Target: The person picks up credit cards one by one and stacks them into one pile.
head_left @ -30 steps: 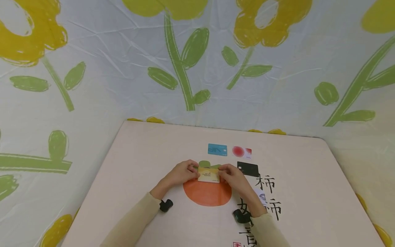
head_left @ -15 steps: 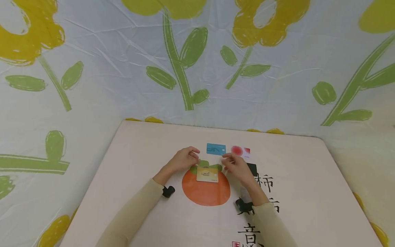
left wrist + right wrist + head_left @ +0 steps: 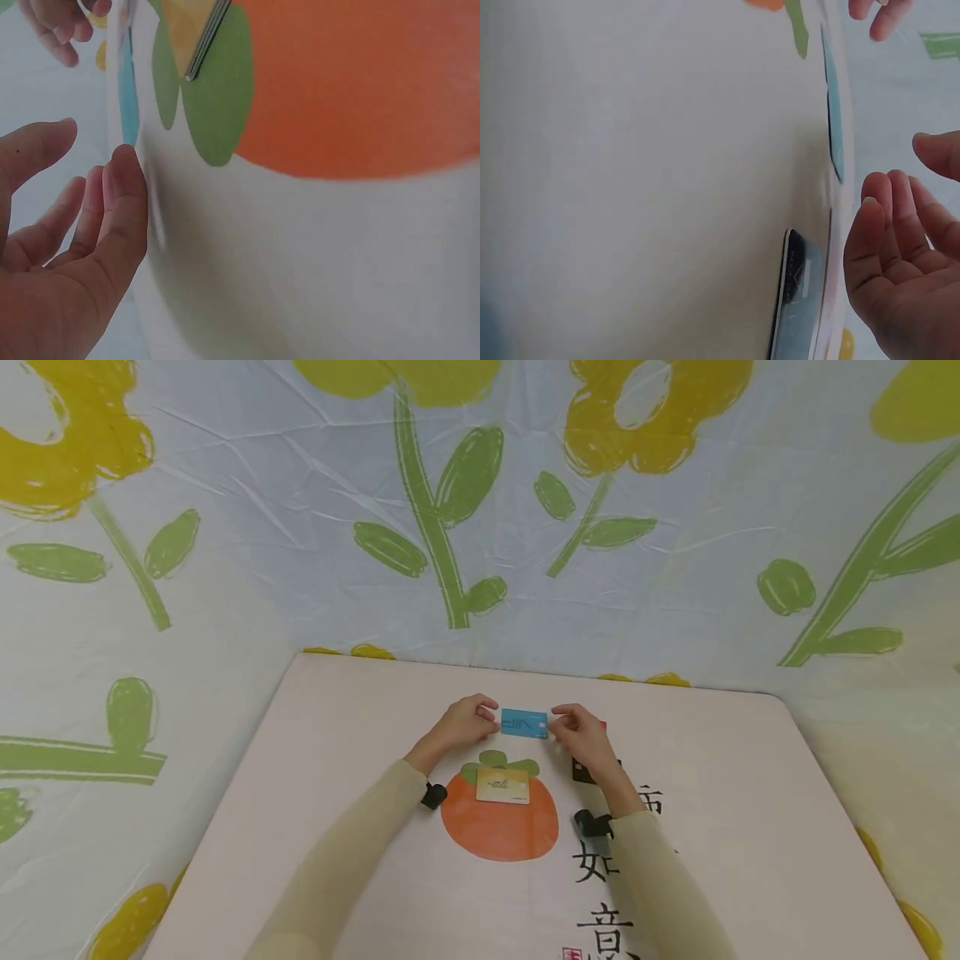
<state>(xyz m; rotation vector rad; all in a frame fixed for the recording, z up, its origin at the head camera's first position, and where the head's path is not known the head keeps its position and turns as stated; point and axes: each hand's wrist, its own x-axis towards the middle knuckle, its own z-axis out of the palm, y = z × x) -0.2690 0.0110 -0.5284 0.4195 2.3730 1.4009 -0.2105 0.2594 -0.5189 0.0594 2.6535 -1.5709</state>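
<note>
A thin, blue, box-shaped plastic card (image 3: 524,723) with big dark marks on its face and a small pale square by its right end lies with its long sides running left to right, just past the leafy top of the flat, printed orange fruit (image 3: 498,831) and a bit to its right. A yellow and cream plastic card (image 3: 502,785) with small dark marks in its middle lies flat on the upper part of the fruit, covering some of its green leaves (image 3: 492,758).
</note>
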